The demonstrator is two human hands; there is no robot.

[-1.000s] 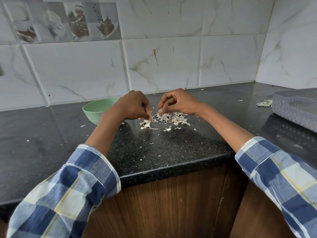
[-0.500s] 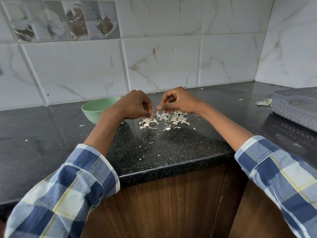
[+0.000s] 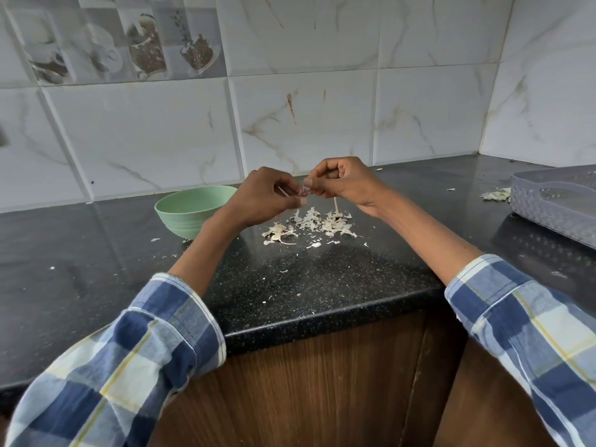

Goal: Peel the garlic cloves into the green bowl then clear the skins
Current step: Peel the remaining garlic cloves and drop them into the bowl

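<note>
**A:** What have you got in your hands right now?

**B:** My left hand (image 3: 263, 197) curls round a small garlic clove (image 3: 303, 191), pinching it at the fingertips just above centre frame. My right hand (image 3: 342, 182) is curled too, its thumb and forefinger nipping the pinkish skin on that same clove. A thin pale strip (image 3: 335, 205) hangs below my right hand; I can't tell whether it is stem or skin.

**A:** How do you get the skin off cleanly?

**B:** I'd say hold the clove firm with the left, pull the skin away in one piece with the right, and turn the clove as I go. Squeezing too hard would likely bruise it, and the papery bits may cling to my fingers.

**A:** Where does the clove go after that?

**B:** Into the green bowl (image 3: 190, 209), which sits on the desk (image 3: 306, 282) left of centre, just beside my left wrist. I can't see inside it from here.

**A:** And the mess?

**B:** A heap of skins (image 3: 309, 225) lies on the desk right under my hands, with flecks scattered toward the front edge. A smaller clump of skins (image 3: 496, 195) sits at the right, touching or nearly touching a grey tray (image 3: 554, 204). Nothing blocks the way to the bowl; my own left forearm is the nearest thing to it.
</note>
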